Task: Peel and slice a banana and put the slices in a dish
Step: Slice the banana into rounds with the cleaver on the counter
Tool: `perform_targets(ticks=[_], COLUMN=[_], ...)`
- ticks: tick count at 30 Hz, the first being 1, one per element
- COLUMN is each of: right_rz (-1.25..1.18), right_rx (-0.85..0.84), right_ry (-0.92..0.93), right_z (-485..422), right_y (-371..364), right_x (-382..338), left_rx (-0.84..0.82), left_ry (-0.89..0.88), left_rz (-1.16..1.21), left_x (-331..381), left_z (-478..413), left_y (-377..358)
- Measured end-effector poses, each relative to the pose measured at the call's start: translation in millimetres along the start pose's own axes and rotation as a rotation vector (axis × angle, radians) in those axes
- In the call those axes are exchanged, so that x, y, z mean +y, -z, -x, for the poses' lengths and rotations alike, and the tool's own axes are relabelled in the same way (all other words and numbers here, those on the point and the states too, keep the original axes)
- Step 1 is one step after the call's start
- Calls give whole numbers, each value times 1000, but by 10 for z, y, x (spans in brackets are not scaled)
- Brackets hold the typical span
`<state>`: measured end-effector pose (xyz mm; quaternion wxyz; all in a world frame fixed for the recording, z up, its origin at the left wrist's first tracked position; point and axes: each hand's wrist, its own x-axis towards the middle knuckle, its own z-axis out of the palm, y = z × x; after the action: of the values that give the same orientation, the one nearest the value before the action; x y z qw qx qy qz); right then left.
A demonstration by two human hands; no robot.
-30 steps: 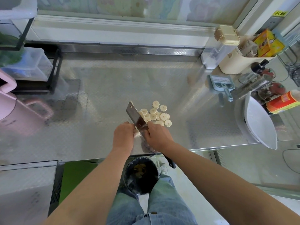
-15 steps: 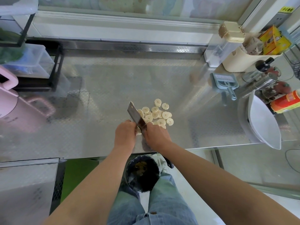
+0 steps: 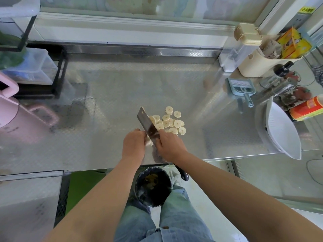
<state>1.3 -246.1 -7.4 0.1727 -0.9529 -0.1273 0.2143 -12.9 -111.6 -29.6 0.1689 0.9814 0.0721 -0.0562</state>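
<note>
Centrally, the left hand (image 3: 133, 144) pinches the pale banana stub (image 3: 149, 142); the right hand (image 3: 168, 145) grips the dark rectangular steel cleaver (image 3: 147, 124) just right of it, round cut slices (image 3: 172, 124) heaped beyond the blade.

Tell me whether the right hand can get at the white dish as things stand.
Probably yes: only bare steel counter lies between the right hand and the white oval dish, but that hand is full, gripping the dark-bladed cleaver.

Pale banana slices (image 3: 170, 123), pink jug (image 3: 10, 109)
</note>
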Motion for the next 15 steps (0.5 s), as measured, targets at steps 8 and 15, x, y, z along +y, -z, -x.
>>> perform_targets(ticks=[8,15], right_rz=[10,10], right_rx=[-5,-19], right_ry=[10,9], right_z=[31,17], right_y=[32,27], right_x=[4,-16], left_rx=[-26,-11], left_ry=[-10,-13], left_rz=[-37,-39], left_x=[-2,-2], left_z=[-8,-12], left_y=[12,-3])
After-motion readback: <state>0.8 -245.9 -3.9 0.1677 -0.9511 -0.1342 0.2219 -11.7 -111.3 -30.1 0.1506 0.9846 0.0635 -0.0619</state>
